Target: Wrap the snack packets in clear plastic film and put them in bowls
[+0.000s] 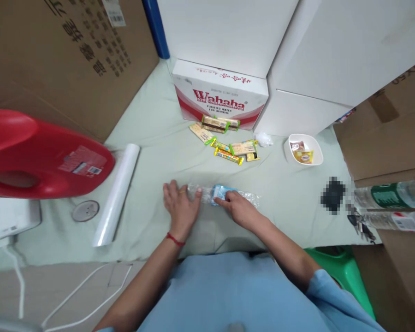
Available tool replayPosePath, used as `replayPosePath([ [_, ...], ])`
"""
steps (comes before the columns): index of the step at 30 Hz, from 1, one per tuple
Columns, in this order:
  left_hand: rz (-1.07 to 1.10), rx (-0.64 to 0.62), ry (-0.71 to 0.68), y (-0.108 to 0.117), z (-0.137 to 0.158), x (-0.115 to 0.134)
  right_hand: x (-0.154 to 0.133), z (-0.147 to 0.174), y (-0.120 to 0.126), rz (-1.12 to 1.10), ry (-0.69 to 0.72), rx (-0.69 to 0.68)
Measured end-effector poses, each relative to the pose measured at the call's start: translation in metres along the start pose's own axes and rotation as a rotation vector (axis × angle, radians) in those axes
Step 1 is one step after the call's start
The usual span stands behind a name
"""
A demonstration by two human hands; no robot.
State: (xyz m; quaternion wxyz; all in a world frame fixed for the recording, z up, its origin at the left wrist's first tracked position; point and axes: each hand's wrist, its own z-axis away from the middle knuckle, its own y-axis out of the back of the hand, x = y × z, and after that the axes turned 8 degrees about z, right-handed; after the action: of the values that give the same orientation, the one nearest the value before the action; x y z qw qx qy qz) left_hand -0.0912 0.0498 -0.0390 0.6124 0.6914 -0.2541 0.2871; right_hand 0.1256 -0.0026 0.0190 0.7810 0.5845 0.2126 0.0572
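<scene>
A small blue packet lies on the cloth-covered table, with crinkled clear plastic film stretching out on both sides of it. My left hand rests flat with fingers spread, its thumb and forefinger on the left end of the film. My right hand is closed over the packet, forefinger out along its front and the other fingers curled; what the thumb does is hidden. Beyond my hands is a loose pile of wrapped snack bars.
A film roll and a red jug are on the left. Behind the snacks stands a Wahaha carton. At right are a white bowl holding small packets, keys and plastic bottles.
</scene>
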Motion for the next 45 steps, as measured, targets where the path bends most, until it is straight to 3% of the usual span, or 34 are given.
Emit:
replayPosePath([
  [4, 0.212, 0.009, -0.101, -0.010, 0.009, 0.023, 0.001, -0.001, -0.002, -0.015, 0.010, 0.016],
  [9, 0.449, -0.214, -0.247, -0.007, 0.025, 0.048, 0.002, 0.005, -0.010, -0.068, 0.030, 0.101],
  [11, 0.420, -0.301, -0.391, -0.009, 0.031, 0.051, 0.006, 0.012, -0.011, -0.130, 0.068, 0.162],
  [14, 0.203, -0.378, -0.593, -0.015, 0.040, 0.048, 0.019, 0.028, -0.009, -0.291, 0.143, 0.228],
  [16, 0.028, -0.398, -0.674, -0.018, 0.046, 0.044, 0.030, 0.039, -0.007, -0.316, 0.016, 0.322],
  [19, -0.131, -0.399, -0.730, -0.019, 0.051, 0.042, 0.044, 0.051, -0.009, -0.128, -0.390, 0.418],
  [21, -0.178, -0.388, -0.745, -0.019, 0.052, 0.042, 0.049, 0.056, -0.010, -0.028, -0.529, 0.353],
  [23, -0.199, -0.379, -0.757, -0.018, 0.053, 0.043, 0.053, 0.058, -0.006, -0.035, -0.562, 0.289],
  [28, -0.261, -0.359, -0.705, -0.017, 0.055, 0.050, 0.045, 0.026, 0.026, -0.297, -0.488, 0.213],
  [31, -0.258, -0.466, -0.679, -0.016, 0.054, 0.056, 0.022, -0.014, 0.035, -0.262, -0.378, 0.204],
  [35, -0.144, -0.651, -0.614, -0.001, 0.044, 0.048, -0.014, -0.050, 0.022, -0.079, -0.316, 0.086],
  [39, 0.155, -0.763, -0.559, 0.036, 0.034, 0.015, -0.034, -0.046, 0.001, 0.012, -0.248, 0.099],
  [42, 0.311, -0.723, -0.422, 0.061, 0.031, -0.009, -0.041, -0.037, -0.008, 0.037, -0.216, 0.156],
  [45, 0.359, -0.579, -0.232, 0.069, 0.034, -0.017, -0.042, -0.036, -0.011, 0.041, -0.231, 0.127],
])
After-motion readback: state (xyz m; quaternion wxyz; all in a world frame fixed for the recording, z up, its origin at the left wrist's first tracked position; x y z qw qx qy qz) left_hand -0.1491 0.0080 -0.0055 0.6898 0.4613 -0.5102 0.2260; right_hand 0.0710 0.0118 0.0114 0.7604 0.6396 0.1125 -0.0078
